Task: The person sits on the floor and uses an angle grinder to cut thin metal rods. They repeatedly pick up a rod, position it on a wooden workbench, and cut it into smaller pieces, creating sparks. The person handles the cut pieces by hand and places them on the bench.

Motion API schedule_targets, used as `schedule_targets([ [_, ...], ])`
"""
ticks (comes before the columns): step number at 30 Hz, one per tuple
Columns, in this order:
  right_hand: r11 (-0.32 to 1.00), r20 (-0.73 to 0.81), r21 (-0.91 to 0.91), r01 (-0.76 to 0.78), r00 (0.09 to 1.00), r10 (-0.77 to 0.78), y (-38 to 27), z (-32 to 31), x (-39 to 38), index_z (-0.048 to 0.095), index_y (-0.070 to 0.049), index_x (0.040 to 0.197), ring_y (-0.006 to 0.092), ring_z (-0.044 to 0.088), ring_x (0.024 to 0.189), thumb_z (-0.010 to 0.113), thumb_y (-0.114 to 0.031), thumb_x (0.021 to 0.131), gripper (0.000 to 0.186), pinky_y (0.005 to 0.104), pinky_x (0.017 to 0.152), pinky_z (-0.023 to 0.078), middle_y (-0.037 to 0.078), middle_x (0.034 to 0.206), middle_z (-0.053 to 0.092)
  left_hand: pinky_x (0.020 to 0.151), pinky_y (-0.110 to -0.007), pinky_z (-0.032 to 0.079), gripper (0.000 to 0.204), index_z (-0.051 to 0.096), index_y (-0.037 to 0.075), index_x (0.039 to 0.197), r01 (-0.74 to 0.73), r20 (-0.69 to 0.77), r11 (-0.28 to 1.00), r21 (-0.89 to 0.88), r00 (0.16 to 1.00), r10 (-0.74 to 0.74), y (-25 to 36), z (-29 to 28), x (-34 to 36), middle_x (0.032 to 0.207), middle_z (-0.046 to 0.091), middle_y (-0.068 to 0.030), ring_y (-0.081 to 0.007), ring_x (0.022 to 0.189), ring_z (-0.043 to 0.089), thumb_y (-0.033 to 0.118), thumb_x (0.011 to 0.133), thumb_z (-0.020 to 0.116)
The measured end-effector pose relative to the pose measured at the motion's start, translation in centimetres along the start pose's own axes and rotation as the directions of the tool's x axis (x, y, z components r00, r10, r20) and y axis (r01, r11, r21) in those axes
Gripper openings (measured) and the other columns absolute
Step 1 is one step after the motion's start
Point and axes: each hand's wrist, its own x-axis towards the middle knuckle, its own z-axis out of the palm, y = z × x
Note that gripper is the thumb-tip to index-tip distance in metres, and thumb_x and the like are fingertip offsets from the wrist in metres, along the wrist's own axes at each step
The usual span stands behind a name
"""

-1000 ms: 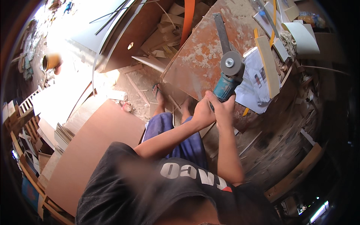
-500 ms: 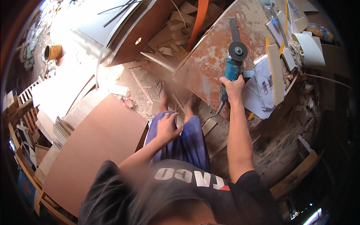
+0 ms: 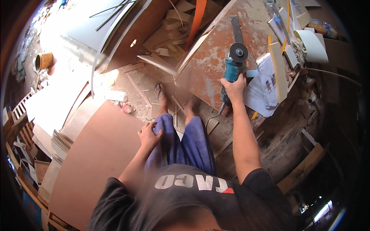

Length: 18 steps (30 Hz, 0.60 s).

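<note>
A teal and black angle grinder (image 3: 231,69) lies on the worn, paint-spotted reddish board (image 3: 204,73), its dark disc (image 3: 238,52) facing up at the far end. My right hand (image 3: 235,89) is wrapped round the grinder's dark rear body, and a cord trails from its back end toward me. A flat grey metal strip (image 3: 236,30) lies just beyond the disc. My left hand (image 3: 149,135) is by my left thigh, beside the edge of a large brown panel (image 3: 96,142). Its fingers are loosely bent and apart, with nothing in them.
Papers in a clear sleeve (image 3: 266,84) and a pale wood strip (image 3: 278,73) lie right of the grinder. Wood scraps fill an open cabinet (image 3: 175,32) ahead. Offcuts litter the floor round my feet. A rusty yellow bucket (image 3: 43,61) sits far left.
My left hand has moved left, from in front of my lap to beside my left thigh. My right hand stays on the grinder. The whole view has shifted slightly.
</note>
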Motion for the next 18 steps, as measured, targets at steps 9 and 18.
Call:
schedule_targets([
  [9,0.999,-0.042,-0.032,-0.016,0.999,0.014,-0.2,-0.6,-1.4,0.059,0.005,0.131,0.0454,0.060,0.116,0.090,-0.039,0.074,0.078,0.0524,0.103,0.048,0.027,0.121,0.060,0.111,-0.049,0.037,0.055,0.072,0.012,0.132,0.031,0.009,0.999,-0.014,0.999,-0.031,-1.6,-0.2,0.3,0.123,0.071,-0.0090,-0.0260,0.123,0.066,0.035,0.082,0.079],
  [18,0.903,0.035,0.190,0.384,0.917,-0.397,-2.4,3.0,-10.5,0.072,-0.007,0.098,0.0285,0.066,0.090,0.078,-0.012,0.091,0.010,0.0407,0.081,0.053,0.009,0.095,0.066,0.109,-0.052,0.039,0.055,0.073,0.012,0.131,0.137,0.029,0.991,-0.002,0.990,-0.137,-5.0,0.8,0.1,0.125,0.073,-0.0090,-0.0251,0.119,0.070,0.038,0.083,0.080],
])
